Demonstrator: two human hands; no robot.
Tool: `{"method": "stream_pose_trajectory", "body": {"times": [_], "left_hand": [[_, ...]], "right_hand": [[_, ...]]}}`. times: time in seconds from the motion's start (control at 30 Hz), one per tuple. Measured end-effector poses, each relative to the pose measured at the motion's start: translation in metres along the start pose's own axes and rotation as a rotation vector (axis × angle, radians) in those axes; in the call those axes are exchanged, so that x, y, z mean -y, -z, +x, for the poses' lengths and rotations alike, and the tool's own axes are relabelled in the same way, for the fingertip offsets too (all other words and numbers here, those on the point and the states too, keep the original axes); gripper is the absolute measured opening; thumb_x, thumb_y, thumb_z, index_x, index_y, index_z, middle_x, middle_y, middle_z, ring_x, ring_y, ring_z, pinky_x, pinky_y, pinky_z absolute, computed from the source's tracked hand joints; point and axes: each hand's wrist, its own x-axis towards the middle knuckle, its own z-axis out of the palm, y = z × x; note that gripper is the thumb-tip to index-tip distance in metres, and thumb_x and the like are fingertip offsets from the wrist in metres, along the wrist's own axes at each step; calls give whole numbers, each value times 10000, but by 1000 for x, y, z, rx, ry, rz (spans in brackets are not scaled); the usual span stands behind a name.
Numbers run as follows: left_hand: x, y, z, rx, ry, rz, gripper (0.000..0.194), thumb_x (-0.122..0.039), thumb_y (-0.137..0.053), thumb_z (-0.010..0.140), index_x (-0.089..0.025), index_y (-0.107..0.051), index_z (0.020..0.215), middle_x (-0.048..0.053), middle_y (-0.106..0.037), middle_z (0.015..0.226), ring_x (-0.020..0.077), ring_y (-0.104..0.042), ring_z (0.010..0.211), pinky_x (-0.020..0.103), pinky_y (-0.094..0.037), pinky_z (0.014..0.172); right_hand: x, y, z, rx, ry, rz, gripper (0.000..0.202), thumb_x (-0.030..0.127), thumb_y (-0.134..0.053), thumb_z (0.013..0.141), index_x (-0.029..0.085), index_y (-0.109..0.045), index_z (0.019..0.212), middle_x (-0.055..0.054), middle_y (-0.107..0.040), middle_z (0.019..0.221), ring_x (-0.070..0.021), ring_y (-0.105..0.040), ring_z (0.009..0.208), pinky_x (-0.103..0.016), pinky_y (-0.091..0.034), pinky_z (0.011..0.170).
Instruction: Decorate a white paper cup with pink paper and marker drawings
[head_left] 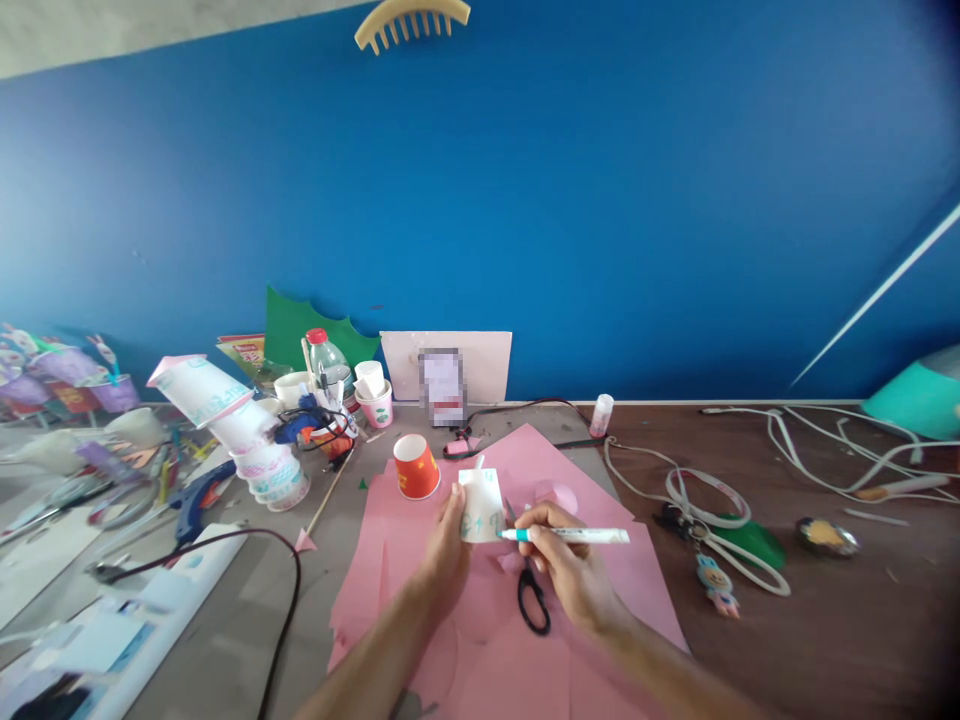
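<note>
My left hand (448, 535) grips the left edge of a small white paper piece (481, 500) with green line drawings on it. Whether that piece is flat or rolled I cannot tell. In my right hand (559, 555) is a white marker (592, 536), its teal tip touching or very close to the paper's lower right corner. Beneath my hands lie sheets of pink paper (600, 580). Black-handled scissors (534, 605) rest on them, their blades partly hidden by my right hand. A red paper cup (416, 468) stands just beyond my left hand.
A tower of decorated white cups (259, 445), a blue glue gun (196, 505) and a bottle (328, 360) crowd the left. A phone with a blurred screen (442, 385) leans at the back. White cables (705, 490) and a keychain (716, 583) lie right, near a glue stick (601, 415).
</note>
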Motion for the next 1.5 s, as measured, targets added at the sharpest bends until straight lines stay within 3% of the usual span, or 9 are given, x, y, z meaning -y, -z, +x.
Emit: {"method": "stream_pose_trajectory", "body": {"times": [0.33, 0.63, 0.8, 1.0, 1.27, 1.5], "left_hand": [[9, 5, 6, -61, 28, -100, 434, -589, -605, 826, -158, -624, 869, 14, -642, 751, 176, -576, 745, 288, -423, 721], [-4, -4, 0, -41, 2, -91, 436, -592, -624, 811, -159, -600, 777, -12, -583, 667, 139, -499, 642, 275, -404, 667], [-1, -2, 1, -53, -5, -60, 431, -593, -635, 800, -168, -576, 761, -35, -532, 643, 122, -451, 625, 256, -388, 641], [6, 2, 4, -84, -16, -63, 429, -594, -637, 797, -173, -555, 784, -39, -526, 659, 122, -449, 627, 258, -386, 637], [5, 2, 2, 4, 15, -41, 461, -603, -531, 865, -152, -619, 827, 22, -625, 715, 178, -557, 697, 295, -403, 695], [6, 3, 4, -45, -5, -76, 429, -590, -619, 815, -162, -585, 809, -21, -569, 682, 131, -493, 642, 265, -397, 653]], "right_hand": [[-8, 2, 2, -12, 1, 106, 219, 417, -666, 755, 199, -653, 753, 7, -606, 581, -101, -440, 472, -229, -328, 456], [-2, -2, 0, -6, 23, 90, 244, 438, -681, 755, 195, -652, 752, 11, -596, 587, -98, -437, 467, -234, -330, 452], [0, -3, -1, 1, 26, 69, 244, 438, -677, 761, 197, -647, 749, 11, -593, 597, -95, -436, 470, -229, -337, 453], [1, -3, -1, -2, 28, 48, 239, 431, -661, 763, 193, -640, 756, 16, -591, 602, -85, -435, 476, -217, -328, 461], [4, -2, -1, 35, -42, 36, 230, 411, -664, 720, 185, -627, 699, 17, -575, 542, -83, -407, 461, -214, -287, 445], [1, -3, 0, 15, 13, 102, 266, 453, -691, 730, 192, -645, 747, 18, -592, 582, -84, -425, 468, -228, -311, 461]]}}
